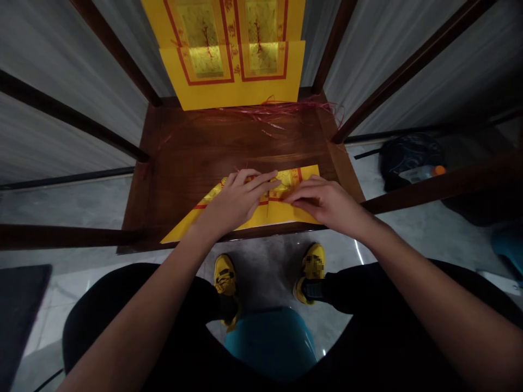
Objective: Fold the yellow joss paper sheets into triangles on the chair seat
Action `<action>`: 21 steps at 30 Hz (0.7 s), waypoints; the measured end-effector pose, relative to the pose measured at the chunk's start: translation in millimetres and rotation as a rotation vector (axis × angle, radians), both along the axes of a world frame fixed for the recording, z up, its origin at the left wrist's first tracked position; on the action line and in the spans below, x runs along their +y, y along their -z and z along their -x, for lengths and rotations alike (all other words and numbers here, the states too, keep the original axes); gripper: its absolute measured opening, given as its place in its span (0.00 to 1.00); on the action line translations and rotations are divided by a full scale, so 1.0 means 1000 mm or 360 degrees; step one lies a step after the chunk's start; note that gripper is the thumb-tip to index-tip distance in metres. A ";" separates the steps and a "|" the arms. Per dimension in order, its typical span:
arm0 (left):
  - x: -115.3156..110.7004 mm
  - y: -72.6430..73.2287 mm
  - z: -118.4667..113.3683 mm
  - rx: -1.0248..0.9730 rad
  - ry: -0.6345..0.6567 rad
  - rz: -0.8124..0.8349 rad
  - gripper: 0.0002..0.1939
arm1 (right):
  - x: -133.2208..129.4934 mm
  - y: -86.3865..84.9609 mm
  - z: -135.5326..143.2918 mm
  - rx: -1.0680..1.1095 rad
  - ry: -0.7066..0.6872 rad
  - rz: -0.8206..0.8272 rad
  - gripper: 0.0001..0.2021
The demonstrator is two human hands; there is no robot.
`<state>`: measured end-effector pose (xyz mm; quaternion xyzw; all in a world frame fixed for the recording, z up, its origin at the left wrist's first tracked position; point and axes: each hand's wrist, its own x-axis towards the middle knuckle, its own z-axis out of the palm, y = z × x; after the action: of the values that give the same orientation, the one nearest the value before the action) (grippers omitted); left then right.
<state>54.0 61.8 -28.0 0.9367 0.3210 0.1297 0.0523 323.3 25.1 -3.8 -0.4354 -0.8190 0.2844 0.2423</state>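
A yellow paper sheet with red borders and gold patches (261, 218) lies folded near the front edge of the brown wooden surface. My left hand (239, 198) rests on its middle, fingers stretched out over the paper. At the sheet's right part is my right hand (321, 198), its thumb and fingers pinched together at the paper; whatever lies between the fingertips is too small to make out. Larger yellow sheets with red print (241, 92) lie at the back of the surface. Thin pink-red strands (269, 113) are scattered just in front of them.
Dark wooden bars (408, 60) rise around the brown surface (196, 141). A dark backpack (408, 155) and a bottle with an orange cap (425, 173) are on the floor at right. Below are yellow shoes (225, 275) and a teal stool (269, 340).
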 end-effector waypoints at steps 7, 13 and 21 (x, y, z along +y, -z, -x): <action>-0.002 -0.004 -0.001 -0.0045 -0.0010 0.0046 0.28 | 0.006 0.005 -0.009 -0.0069 0.0103 0.0081 0.19; -0.002 -0.002 0.000 0.0048 0.0031 -0.0001 0.34 | 0.014 0.002 -0.019 -0.0172 0.0059 0.0149 0.20; -0.004 -0.004 -0.004 -0.0008 0.0007 0.0013 0.27 | 0.017 -0.001 -0.022 -0.0155 -0.0062 0.0104 0.21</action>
<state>58.2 57.8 -24.4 0.9368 0.3193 0.1308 0.0572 345.3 41.8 -2.7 -0.4405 -0.8284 0.2940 0.1823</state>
